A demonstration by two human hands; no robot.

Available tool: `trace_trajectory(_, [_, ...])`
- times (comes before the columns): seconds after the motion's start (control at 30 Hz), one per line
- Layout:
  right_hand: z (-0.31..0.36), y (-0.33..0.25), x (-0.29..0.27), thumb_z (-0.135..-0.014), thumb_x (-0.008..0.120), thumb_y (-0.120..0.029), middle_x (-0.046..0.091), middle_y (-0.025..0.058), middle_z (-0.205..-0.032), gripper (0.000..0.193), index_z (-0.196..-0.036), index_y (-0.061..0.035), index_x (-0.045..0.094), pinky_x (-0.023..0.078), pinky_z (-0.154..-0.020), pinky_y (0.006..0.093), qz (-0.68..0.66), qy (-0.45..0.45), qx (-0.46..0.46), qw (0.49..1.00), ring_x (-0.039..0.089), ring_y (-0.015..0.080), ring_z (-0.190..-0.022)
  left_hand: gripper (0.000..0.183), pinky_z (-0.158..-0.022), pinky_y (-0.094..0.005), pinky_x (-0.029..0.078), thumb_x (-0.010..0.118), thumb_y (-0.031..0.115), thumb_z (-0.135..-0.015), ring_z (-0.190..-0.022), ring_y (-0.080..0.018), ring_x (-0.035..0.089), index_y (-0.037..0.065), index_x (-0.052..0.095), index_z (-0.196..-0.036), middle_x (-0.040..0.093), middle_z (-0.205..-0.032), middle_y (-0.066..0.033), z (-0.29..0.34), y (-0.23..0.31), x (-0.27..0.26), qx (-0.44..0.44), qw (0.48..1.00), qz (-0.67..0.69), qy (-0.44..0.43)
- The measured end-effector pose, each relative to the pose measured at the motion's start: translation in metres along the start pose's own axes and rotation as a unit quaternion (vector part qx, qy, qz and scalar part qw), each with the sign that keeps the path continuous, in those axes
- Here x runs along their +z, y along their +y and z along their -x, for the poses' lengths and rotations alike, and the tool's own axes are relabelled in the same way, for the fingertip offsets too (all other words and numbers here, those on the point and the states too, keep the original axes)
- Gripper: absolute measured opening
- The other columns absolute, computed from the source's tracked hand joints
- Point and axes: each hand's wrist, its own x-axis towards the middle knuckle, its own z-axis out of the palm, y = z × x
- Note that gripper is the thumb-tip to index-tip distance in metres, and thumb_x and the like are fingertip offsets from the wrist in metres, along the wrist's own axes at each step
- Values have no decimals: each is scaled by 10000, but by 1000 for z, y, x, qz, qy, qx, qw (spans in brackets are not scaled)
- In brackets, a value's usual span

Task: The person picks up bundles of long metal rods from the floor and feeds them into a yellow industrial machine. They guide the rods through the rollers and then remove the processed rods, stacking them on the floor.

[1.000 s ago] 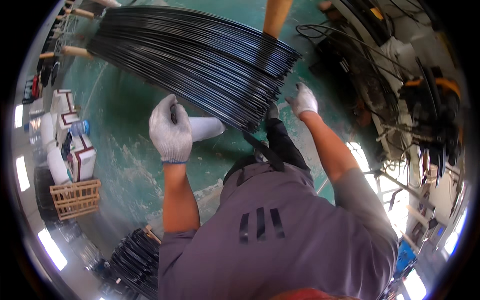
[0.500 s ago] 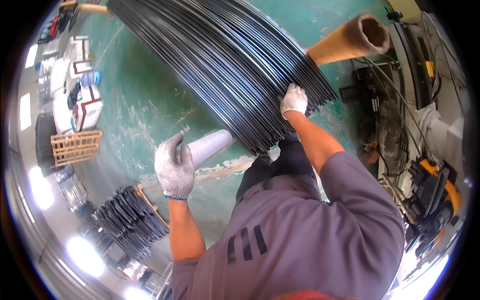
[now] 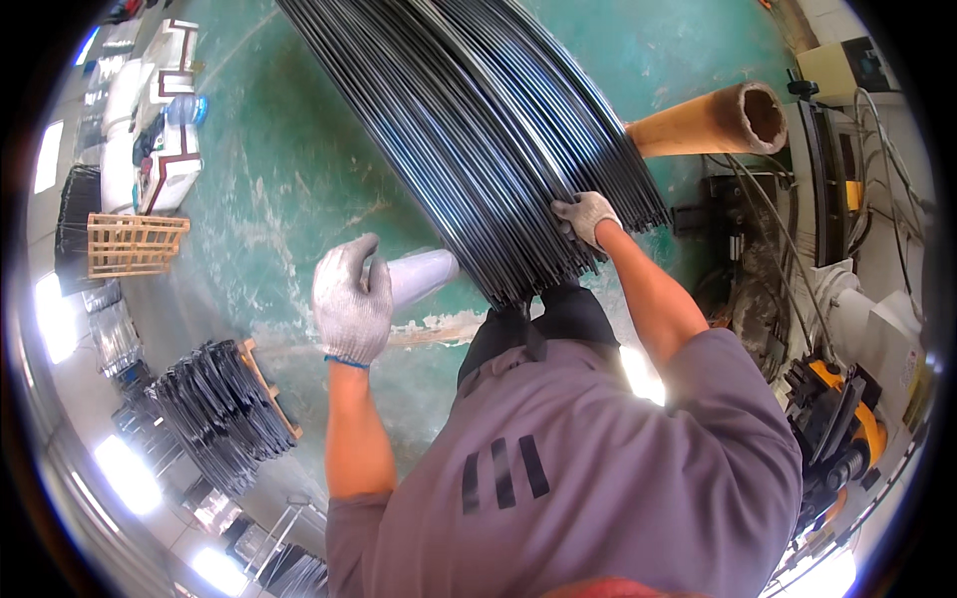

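A broad bundle of long black rods (image 3: 478, 149) stretches away from my legs, bowed by the wide view. My right hand (image 3: 588, 217), in a pale knitted glove, rests on the rods close to their near ends. Its fingers are curled onto the bundle, thumb pointing left. Left of the bundle, my gloved left hand (image 3: 354, 299) is raised with bent fingers round the near end of a glossy whitish tube (image 3: 424, 276). My palm and that tube end are hidden by the glove. The far end of the tube appears beside the rods' left edge; I cannot tell whether it touches.
A brown cardboard-like tube (image 3: 708, 122) with a ragged open end juts out right of the bundle. Machinery with cables (image 3: 837, 289) lines the right side. At left are a wooden pallet (image 3: 138, 245), white packages and a stack of dark bundled lengths (image 3: 219, 414) on the green floor.
The view has turned slightly. My left hand and the whitish tube's near end sit higher in the picture. My right hand's place on the rods is slightly lower, with its thumb now extended left.
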Motion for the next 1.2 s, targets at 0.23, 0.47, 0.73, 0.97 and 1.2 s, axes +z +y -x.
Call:
trace_trajectory(0.23, [55, -11, 21, -1014, 654, -556, 758, 162, -926, 650, -1222, 59, 681, 565, -786, 443, 53, 66, -5, 996, 726, 307, -828, 248, -867, -442, 552, 710, -30, -843, -937, -355, 710, 32, 731, -1082, 737, -1016, -147, 10, 8, -8, 182, 970, -52, 155])
trace_trajectory(0.47, [187, 100, 39, -962, 678, -554, 719, 313, -1147, 638, -1202, 36, 728, 540, -963, 490, 186, 166, 10, 968, 678, 460, -1150, 214, -898, -429, 563, 711, -18, -877, -947, -314, 717, 9, 728, -1088, 734, -975, -130, 70, 56, 39, 265, 934, 215, 105])
trace_trajectory(0.73, [415, 318, 111, -994, 660, -315, 696, 254, -1232, 374, -1250, -46, 704, 555, -979, 454, 373, 344, -37, 861, 680, 409, -1144, 354, -943, -427, 577, 598, 342, -1080, -947, -258, 691, 2, 655, -1159, 706, -1044, -119, 80, 32, 233, -254, 591, 678, -357])
trace_trajectory(0.97, [486, 433, 204, -935, 639, -155, 746, 222, -972, 210, -1005, -9, 773, 571, -912, 484, 310, 376, 233, 842, 724, 408, -982, 303, -850, -482, 547, 516, 264, -1100, -878, -309, 625, 3, 570, -956, 620, -896, -143, 59, 95, 227, -305, 352, 828, -313])
trace_trajectory(1.2, [564, 553, 162, -875, 579, -88, 682, 185, -919, 53, -869, -64, 626, 487, -899, 517, 233, 548, 287, 751, 635, 407, -957, 211, -953, -498, 497, 535, 194, -1063, -843, -300, 578, 9, 600, -984, 599, -849, -116, 121, 189, 170, -288, 398, 767, -413])
